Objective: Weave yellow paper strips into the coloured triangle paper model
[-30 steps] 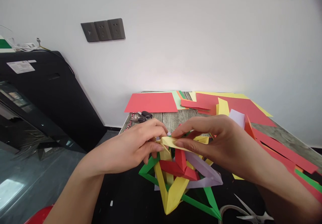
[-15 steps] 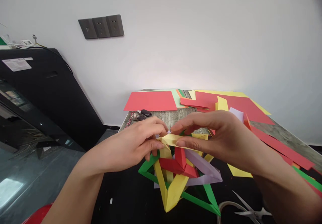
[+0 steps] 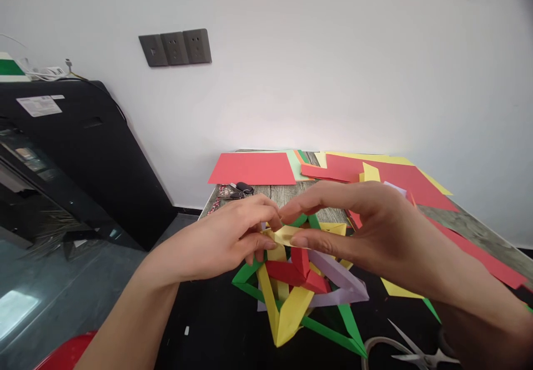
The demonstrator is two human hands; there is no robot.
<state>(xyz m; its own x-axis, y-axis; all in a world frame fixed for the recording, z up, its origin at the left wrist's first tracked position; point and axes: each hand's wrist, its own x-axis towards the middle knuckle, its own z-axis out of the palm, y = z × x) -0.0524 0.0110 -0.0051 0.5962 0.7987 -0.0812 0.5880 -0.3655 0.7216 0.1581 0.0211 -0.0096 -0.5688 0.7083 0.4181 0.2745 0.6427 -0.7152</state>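
A star-like model of interlocked folded paper strips in yellow, green, red and lilac [image 3: 291, 314] is in front of me. My left hand [image 3: 225, 239] pinches the left end of a pale yellow strip [image 3: 287, 233] at the top of the model. On the strip's right part, the thumb of my right hand [image 3: 353, 214] presses from the near side, its index finger arched over to the far side. The fingertips of both hands nearly meet, and they partly hide the joint between them. A red folded piece [image 3: 300, 273] shows in the model's middle.
Red sheets [image 3: 252, 168], yellow and green paper and folded strips lie on the wooden table [image 3: 283, 193]. Black-handled scissors [image 3: 241, 189] are behind my left hand. Open scissors [image 3: 422, 356] and a tape roll [image 3: 370, 345] are at the lower right. A black cabinet [image 3: 95, 137] stands left.
The fingers of my right hand have closed in toward my left fingertips over the pale yellow strip. More green paper shows behind it. The whole view has shifted slightly.
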